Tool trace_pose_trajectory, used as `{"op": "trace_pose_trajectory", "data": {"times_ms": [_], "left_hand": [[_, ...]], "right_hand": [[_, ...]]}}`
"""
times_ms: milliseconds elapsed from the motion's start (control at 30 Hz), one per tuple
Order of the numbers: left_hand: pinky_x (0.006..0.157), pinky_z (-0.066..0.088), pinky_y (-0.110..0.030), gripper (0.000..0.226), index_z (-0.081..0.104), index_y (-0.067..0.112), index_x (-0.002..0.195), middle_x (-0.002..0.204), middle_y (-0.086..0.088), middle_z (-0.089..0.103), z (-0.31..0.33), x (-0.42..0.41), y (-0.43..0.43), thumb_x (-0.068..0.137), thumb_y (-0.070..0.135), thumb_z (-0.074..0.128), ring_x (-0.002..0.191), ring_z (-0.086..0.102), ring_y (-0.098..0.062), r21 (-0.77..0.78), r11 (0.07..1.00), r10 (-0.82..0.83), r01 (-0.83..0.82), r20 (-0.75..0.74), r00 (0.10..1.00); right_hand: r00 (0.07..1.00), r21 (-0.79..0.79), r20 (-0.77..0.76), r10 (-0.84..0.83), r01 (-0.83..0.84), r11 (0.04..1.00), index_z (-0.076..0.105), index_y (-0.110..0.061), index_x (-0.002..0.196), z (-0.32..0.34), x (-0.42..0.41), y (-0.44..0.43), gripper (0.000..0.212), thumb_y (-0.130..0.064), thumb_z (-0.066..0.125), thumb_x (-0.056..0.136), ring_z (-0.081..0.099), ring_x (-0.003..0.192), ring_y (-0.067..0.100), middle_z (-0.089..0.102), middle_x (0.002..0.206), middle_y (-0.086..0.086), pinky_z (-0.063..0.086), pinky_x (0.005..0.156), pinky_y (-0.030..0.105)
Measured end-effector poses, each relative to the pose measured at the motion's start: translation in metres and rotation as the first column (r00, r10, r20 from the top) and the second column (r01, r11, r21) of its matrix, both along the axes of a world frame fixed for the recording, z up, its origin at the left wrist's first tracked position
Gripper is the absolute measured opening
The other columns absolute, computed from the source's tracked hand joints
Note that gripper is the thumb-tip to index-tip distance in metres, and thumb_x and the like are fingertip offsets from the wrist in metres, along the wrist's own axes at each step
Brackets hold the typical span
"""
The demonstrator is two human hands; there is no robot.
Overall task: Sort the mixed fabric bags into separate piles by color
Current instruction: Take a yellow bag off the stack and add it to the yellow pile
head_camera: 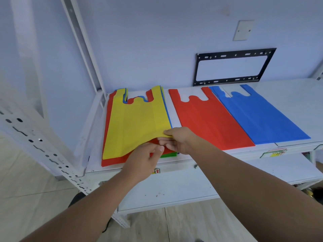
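Tabletop (288,102): carries three groups side by side, one place per colour.
Mixed pile (113,161): left end, unsorted.
Red pile (209,119): middle, flat.
Blue pile (258,116): right, touching the red.
Yellow bag (138,123): tops the mixed pile, near corner lifted.
My right hand (180,139): pinches that corner to peel it free.
My left hand (143,159): fingers curled at the layers beneath, likely steadying them. I cannot tell whether it grips.

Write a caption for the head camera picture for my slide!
Right hand pinches the yellow bag atop the mixed stack, left hand beside it; red bag and blue bag lie sorted.
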State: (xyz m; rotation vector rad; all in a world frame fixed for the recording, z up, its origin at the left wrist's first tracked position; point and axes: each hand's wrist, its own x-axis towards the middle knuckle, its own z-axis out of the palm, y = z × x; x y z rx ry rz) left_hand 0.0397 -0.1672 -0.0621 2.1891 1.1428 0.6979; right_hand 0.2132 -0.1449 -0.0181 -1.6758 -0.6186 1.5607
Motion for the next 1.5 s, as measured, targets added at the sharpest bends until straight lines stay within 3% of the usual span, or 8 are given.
{"op": "trace_pose_trajectory", "data": {"times_ms": [133,167,200,400,667,867,1033,1500], "left_hand": [[0.067,0.034,-0.031,0.046,0.053,0.028,0.074,0.069,0.000,0.050,0.000,-0.028,0.008,0.100,0.060,0.033,0.068,0.045,-0.003,0.007,0.988,0.155,-0.155,0.066,0.986],[0.070,0.033,-0.031,0.069,0.047,0.001,0.100,0.116,-0.010,0.047,0.002,-0.036,0.010,0.096,0.068,0.030,0.069,0.045,-0.006,-0.078,0.971,0.234,-0.227,0.085,0.969],[0.073,0.035,-0.033,0.048,0.032,0.032,0.089,0.091,0.018,0.043,0.005,-0.046,0.015,0.088,0.079,0.026,0.073,0.047,-0.012,-0.171,0.941,0.305,-0.292,0.059,0.950],[0.079,0.058,-0.041,0.052,0.053,0.018,0.122,0.102,-0.015,0.077,0.039,-0.066,0.051,0.098,0.063,0.041,0.095,0.073,-0.028,-0.789,0.527,0.695,-0.315,0.186,0.695],[0.074,0.059,-0.035,0.057,0.063,0.006,0.122,0.109,-0.013,0.076,0.054,-0.088,0.076,0.093,0.053,0.051,0.096,0.074,-0.027,-0.937,0.308,0.613,-0.166,0.062,0.788],[0.058,0.058,-0.034,0.020,0.060,0.005,0.116,0.110,-0.018,0.069,0.036,-0.069,0.076,0.098,0.014,0.061,0.085,0.069,-0.026,-0.783,0.465,0.574,-0.413,-0.089,0.814],[0.043,0.040,-0.024,0.017,0.057,0.006,0.114,0.084,-0.014,0.061,0.035,-0.057,0.067,0.103,0.014,0.049,0.054,0.060,-0.020,-0.660,0.588,0.549,-0.467,-0.099,0.830],[0.046,0.051,-0.031,0.019,0.057,0.006,0.102,0.081,-0.017,0.062,0.120,0.106,0.085,0.102,0.021,0.046,0.055,0.063,-0.031,-0.085,0.948,0.313,-0.307,0.059,0.948]], "right_hand": [[0.997,-0.018,0.058,0.053,-0.052,0.998,0.067,-0.007,0.099,-0.002,0.009,-0.001,0.019,-0.020,0.053,0.100,0.072,0.064,0.010,0.078,0.076,0.003,0.053,0.055,0.021],[0.993,-0.023,0.086,0.076,-0.074,0.997,0.068,-0.006,0.099,-0.004,0.012,-0.002,0.021,-0.021,0.053,0.100,0.072,0.063,0.009,0.078,0.077,0.002,0.053,0.055,0.021],[0.989,-0.029,0.112,0.098,-0.095,0.995,0.069,-0.006,0.099,-0.004,0.016,-0.003,0.022,-0.021,0.053,0.100,0.072,0.063,0.009,0.078,0.077,0.002,0.053,0.055,0.021],[0.965,-0.051,0.182,0.192,-0.185,0.981,0.069,-0.004,0.100,-0.009,0.034,-0.011,0.024,-0.022,0.053,0.101,0.071,0.067,0.012,0.078,0.080,0.004,0.048,0.055,0.023],[0.949,-0.079,0.208,0.235,-0.223,0.972,0.070,0.001,0.100,-0.014,0.042,-0.009,0.027,-0.023,0.057,0.099,0.070,0.063,0.015,0.079,0.086,0.012,0.048,0.050,0.024],[0.935,-0.161,0.191,0.298,-0.270,0.949,0.064,-0.002,0.106,-0.010,0.048,-0.002,0.031,-0.029,0.058,0.094,0.068,0.068,0.024,0.074,0.081,0.019,0.047,0.048,0.025],[0.909,-0.134,0.283,0.306,-0.278,0.951,0.061,0.003,0.113,-0.004,0.037,0.007,0.035,-0.028,0.051,0.101,0.069,0.057,0.020,0.075,0.076,0.018,0.050,0.046,0.026],[0.949,0.276,0.297,-0.106,0.021,0.961,0.060,-0.009,0.103,0.096,0.203,-0.026,0.015,-0.023,0.058,0.099,0.070,0.054,0.016,0.073,0.065,0.010,0.051,0.047,0.025]]}}
